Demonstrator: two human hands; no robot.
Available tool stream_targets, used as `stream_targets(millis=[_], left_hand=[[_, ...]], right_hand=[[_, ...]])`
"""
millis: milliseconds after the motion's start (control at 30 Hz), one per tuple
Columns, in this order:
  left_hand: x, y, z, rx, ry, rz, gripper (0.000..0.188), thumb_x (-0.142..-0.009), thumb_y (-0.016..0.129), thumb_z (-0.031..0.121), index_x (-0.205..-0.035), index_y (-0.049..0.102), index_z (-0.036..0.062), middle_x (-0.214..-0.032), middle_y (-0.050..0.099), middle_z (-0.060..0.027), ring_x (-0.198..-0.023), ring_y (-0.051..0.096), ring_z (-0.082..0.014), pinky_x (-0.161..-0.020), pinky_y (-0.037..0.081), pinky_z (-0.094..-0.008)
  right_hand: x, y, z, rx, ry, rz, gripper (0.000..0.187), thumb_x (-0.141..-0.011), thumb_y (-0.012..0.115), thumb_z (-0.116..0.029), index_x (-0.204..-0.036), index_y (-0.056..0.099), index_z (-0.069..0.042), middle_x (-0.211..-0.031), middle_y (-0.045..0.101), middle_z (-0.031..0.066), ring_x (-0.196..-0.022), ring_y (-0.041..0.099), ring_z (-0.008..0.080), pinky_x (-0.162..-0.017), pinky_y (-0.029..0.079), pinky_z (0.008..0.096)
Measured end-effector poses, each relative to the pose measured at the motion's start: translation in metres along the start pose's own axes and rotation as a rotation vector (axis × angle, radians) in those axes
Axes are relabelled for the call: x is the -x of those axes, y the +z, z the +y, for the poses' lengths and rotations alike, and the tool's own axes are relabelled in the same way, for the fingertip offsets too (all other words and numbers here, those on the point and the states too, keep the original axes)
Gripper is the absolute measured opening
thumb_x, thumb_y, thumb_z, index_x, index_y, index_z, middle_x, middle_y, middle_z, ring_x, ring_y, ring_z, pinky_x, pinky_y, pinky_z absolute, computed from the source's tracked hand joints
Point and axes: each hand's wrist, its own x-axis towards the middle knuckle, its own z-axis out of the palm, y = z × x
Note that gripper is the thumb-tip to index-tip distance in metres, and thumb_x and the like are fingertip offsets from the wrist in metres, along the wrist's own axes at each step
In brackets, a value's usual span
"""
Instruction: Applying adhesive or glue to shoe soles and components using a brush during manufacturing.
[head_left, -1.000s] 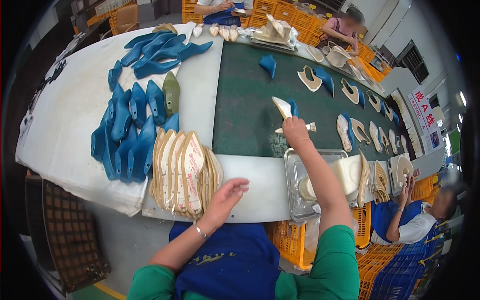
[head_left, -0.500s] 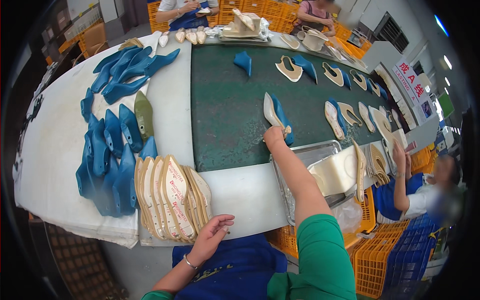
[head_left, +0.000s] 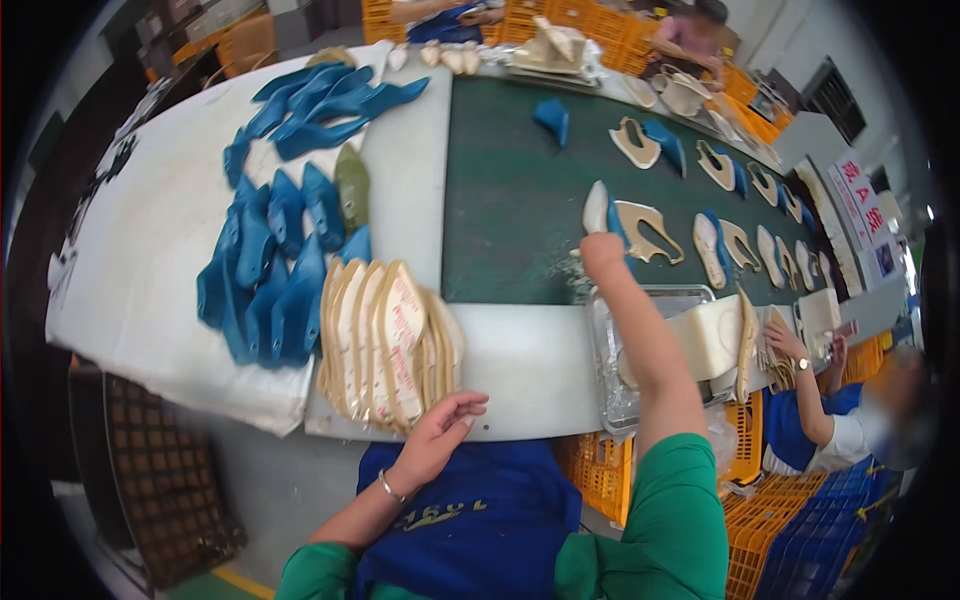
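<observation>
My right hand reaches across the green surface, its fingers closed at the heel end of a blue shoe last. A pale insole lies along that last, and the hand covers their lower ends. Directly to the right is a beige cut-out shoe upper. My left hand rests at the near table edge, fingers stretched out and holding nothing. Just beyond it stands a row of beige insoles on edge. Several blue lasts and one olive last lie to the left.
A metal tray with a cream block sits under my right forearm. More lasts and uppers line the green belt. A co-worker's hand is at a stack of uppers on the right. Orange crates stand below the table.
The view has shifted, so the table appears farther right and higher. A cut-out upper now lies beside the last at my right hand. The co-worker's hand has moved to the stack of uppers.
</observation>
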Motion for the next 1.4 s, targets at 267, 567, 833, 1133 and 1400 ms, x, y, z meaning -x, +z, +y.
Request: stream_targets(millis=[267,567,833,1133,1400], left_hand=[[0.019,-0.042,0.029,-0.543,0.407,0.521,0.021,-0.094,0.053,0.005,-0.113,0.062,-0.0001,-0.101,0.062,-0.0080,-0.092,0.058,-0.0154,-0.080,0.045,-0.0269],[-0.011,-0.043,0.026,-1.563,0.371,0.833,0.068,-0.077,0.075,0.033,-0.133,0.050,0.0014,-0.151,0.033,-0.0202,-0.143,0.023,-0.0394,-0.112,0.019,-0.0599],[-0.016,-0.036,0.008,-1.587,0.293,0.733,0.086,-0.076,0.072,0.021,-0.148,0.029,0.0011,-0.157,0.023,-0.0202,-0.148,0.011,-0.0390,-0.113,0.010,-0.0640],[-0.015,-0.016,0.001,-1.449,0.428,0.617,0.075,-0.080,0.060,0.003,-0.148,0.029,0.0015,-0.142,0.049,-0.0144,-0.136,0.041,-0.0300,-0.114,0.012,-0.0595],[-0.008,-0.019,0.005,-0.664,0.525,0.610,0.051,-0.088,0.049,-0.003,-0.139,0.042,-0.0009,-0.131,0.057,-0.0157,-0.123,0.054,-0.0242,-0.110,0.031,-0.0457]], right_hand=[[0.094,-0.141,-0.048,-0.560,-0.037,0.356,0.022,-0.085,0.062,-0.027,-0.083,0.064,-0.005,-0.083,0.067,0.0130,-0.079,0.066,0.0328,-0.067,0.052,0.0412],[0.235,-0.119,-0.059,-1.411,0.206,0.468,0.033,-0.101,0.047,-0.030,-0.091,0.060,-0.001,-0.075,0.057,0.0087,-0.065,0.054,0.0163,-0.063,0.044,0.0309],[0.312,-0.050,0.015,-1.442,0.555,0.843,0.015,-0.093,0.063,-0.015,-0.094,0.061,-0.001,-0.076,0.061,0.0006,-0.070,0.054,0.0069,-0.063,0.045,0.0232],[0.296,0.017,0.028,-1.256,0.671,0.617,0.016,-0.087,0.067,-0.017,-0.090,0.064,-0.001,-0.071,0.066,0.0125,-0.066,0.064,0.0175,-0.064,0.049,0.0326],[0.296,0.007,0.031,-1.538,0.675,0.675,0.013,-0.091,0.065,-0.014,-0.088,0.064,-0.001,-0.072,0.065,0.0051,-0.060,0.061,0.0102,-0.056,0.048,0.0241]])
